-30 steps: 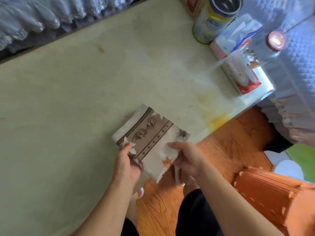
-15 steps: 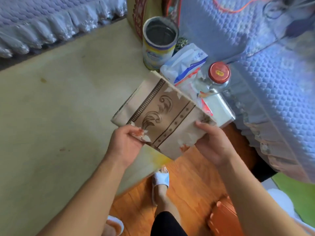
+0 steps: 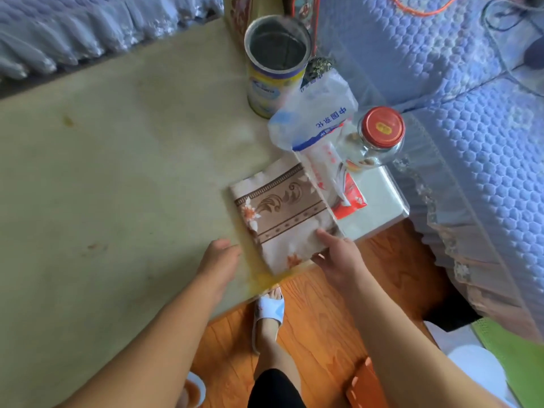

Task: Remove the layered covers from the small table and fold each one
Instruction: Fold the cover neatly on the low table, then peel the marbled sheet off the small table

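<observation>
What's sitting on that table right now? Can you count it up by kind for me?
Folded covers: 1, the patterned folded cover, right hand holding its near corner
Tins: 1, the open yellow tin
Glass jars: 1, the red-lidded jar
Plastic packets: 2, the blue-printed bag and the red-and-white packet
Total: 5
</observation>
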Tool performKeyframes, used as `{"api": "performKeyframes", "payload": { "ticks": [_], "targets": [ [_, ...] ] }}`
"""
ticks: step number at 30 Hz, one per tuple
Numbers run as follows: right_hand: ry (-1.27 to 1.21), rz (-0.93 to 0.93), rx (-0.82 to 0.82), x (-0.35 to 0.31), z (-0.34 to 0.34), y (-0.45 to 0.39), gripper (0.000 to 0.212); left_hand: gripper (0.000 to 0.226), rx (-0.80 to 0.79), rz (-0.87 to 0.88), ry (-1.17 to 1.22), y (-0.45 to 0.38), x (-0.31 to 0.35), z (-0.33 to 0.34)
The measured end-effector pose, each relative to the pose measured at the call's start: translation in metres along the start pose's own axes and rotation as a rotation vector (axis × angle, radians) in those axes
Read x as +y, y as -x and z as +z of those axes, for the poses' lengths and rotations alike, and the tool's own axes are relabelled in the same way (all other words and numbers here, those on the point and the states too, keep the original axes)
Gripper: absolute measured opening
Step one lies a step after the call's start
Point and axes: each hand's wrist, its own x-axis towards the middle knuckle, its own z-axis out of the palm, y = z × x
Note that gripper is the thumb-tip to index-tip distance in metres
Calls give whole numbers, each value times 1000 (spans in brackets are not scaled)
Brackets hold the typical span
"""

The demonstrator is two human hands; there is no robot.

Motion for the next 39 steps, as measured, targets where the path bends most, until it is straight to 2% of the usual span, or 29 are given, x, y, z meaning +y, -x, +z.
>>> {"api": "performKeyframes", "payload": {
  "ticks": [2, 4, 7, 8, 11, 13, 19, 21, 23, 25, 26, 27, 28, 30, 32, 35, 37, 39],
  "targets": [
    [89, -73, -86, -5, 11, 19, 26, 44, 41, -35, 19, 9, -20, -11],
    [163, -147, -213, -9, 21, 38, 27, 31, 91, -72, 58, 12, -40, -23],
    [89, -114, -310, -4, 25, 44, 26, 32, 133, -93, 80, 10, -60, -36],
    [30, -57, -264, 0, 24, 37, 24, 37, 142, -93, 82, 10, -62, -38],
    [-44, 121, 26, 18, 21, 7, 28, 42, 139, -70, 89, 16, -59, -37],
    [-57, 157, 142, 22, 18, -6, 30, 40, 100, -52, 117, 22, -53, -29],
    [-95, 142, 190, 11, 12, -15, 24, 55, -123, 3, 270, 33, -21, 14],
    [50, 151, 213, 2, 12, -10, 21, 53, -183, 35, 277, 33, -11, 30],
    [353, 59, 363, -9, 9, 0, 30, 39, -202, 74, 223, 32, -6, 39],
    [694, -183, 570, -19, 8, 16, 35, 39, -164, 111, 164, 32, -7, 37],
    [791, -319, 591, -25, 13, 23, 30, 48, -138, 107, 154, 31, -8, 33],
    [836, -407, 509, -33, 22, 26, 23, 52, -114, 97, 146, 30, -9, 27],
    [807, -427, 347, -43, 38, 25, 16, 54, -90, 81, 143, 29, -11, 21],
    [551, -243, -21, -69, 77, 13, 10, 52, -65, 42, 167, 27, -15, 8],
    [251, -71, -232, -93, 116, -8, 14, 48, -41, 28, 204, 27, -17, -6],
    [20, -25, -191, -111, 150, -31, 14, 46, 2, 32, 211, 30, -15, -23],
    [-2, -47, -104, -115, 159, -31, 12, 45, 22, 25, 213, 30, -15, -32],
    [53, -156, -41, -121, 159, -23, 4, 45, 28, 18, 220, 30, -15, -38]
  ]
}}
